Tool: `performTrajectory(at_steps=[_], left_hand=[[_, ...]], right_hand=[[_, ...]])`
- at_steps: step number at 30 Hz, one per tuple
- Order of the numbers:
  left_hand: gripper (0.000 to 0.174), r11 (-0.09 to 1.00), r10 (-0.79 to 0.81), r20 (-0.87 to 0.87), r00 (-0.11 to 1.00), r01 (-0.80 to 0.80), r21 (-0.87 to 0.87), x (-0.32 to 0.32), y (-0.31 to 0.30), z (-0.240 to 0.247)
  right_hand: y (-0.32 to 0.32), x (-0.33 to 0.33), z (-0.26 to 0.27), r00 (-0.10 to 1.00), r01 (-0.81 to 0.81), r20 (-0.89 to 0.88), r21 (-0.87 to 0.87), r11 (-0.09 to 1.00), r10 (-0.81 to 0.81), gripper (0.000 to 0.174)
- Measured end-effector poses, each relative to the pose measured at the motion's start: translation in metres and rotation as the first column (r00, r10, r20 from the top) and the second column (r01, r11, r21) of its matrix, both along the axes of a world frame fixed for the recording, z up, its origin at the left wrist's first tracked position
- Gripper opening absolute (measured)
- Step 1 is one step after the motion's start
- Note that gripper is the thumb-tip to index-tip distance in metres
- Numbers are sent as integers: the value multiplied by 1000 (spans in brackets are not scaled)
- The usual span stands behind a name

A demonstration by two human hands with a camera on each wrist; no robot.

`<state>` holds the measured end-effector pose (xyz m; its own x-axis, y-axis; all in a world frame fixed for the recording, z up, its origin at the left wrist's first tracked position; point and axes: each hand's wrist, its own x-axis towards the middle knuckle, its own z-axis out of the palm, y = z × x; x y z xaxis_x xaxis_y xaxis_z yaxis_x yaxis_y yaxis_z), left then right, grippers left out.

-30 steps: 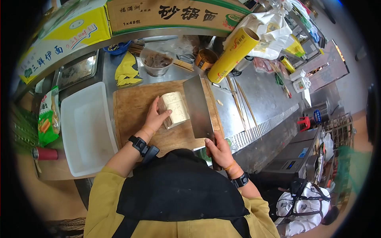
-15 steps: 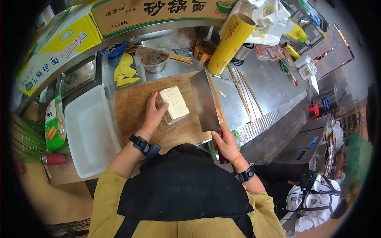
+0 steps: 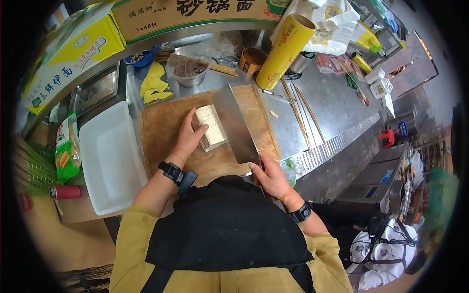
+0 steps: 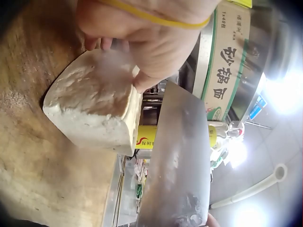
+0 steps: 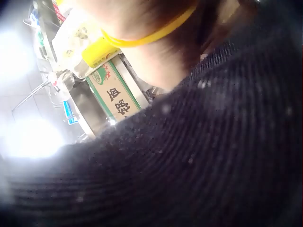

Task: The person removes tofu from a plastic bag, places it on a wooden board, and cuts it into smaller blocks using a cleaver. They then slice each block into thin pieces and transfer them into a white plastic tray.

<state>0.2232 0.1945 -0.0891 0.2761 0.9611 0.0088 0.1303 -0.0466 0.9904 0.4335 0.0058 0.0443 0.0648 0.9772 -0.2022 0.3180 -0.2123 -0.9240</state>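
Two bare hands at work over a wooden cutting board (image 3: 168,158), seen from where I stand. Left hand (image 3: 186,139) grips the pale block (image 3: 211,126) from its left side, thumb reaching over the top towards the blade. Right hand (image 3: 273,180) is closed round the handle of a broad cleaver (image 3: 235,127) (the right wrist view shows mostly dark cloth (image 5: 165,161), little help on the grip)

Block sits on the board, between the left hand and the cleaver. Blade stands just beside its right side; the left wrist view shows a gap between them. Where the cutting edge points, I cannot tell

On handling, my judgement: the block looks soft, so a light, even hold seems best, enough to steady it without denting the sides. That thumb is the weak point; drawing it back from the blade side, fingertips tucked, would keep skin clear of the steel. If the blade is to meet the block, better to line it up square with the side and bring it down in one smooth, level stroke. Tilt or twist could smear the face or break off a corner
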Motion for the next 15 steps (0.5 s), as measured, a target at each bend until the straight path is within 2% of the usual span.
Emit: performTrajectory(at_steps=[5, 7, 10, 13, 15], left_hand=[[73, 998, 53, -58, 997, -50, 39, -2, -3, -2], [71, 992, 109, -136, 985, -100, 72, -3, -7, -2], [66, 990, 131, -98, 987, -135, -37, -9, -5, -18], [59, 993, 111, -162, 981, -102, 63, -10, -2, 1], [54, 996, 9, -179, 984, 6, 85, -9, 9, 6]], right_hand=[[6, -3, -6, 997, -27, -72, -31, 999, 24, 15], [3, 7, -13, 996, 51, -70, -5, 999, -51, 15], [-5, 21, -11, 981, 164, -104, 3, 986, -163, 15], [-15, 37, -17, 961, 228, -154, -30, 973, -230, 16], [-23, 44, -28, 951, 252, -167, -72, 965, -261, 15]])
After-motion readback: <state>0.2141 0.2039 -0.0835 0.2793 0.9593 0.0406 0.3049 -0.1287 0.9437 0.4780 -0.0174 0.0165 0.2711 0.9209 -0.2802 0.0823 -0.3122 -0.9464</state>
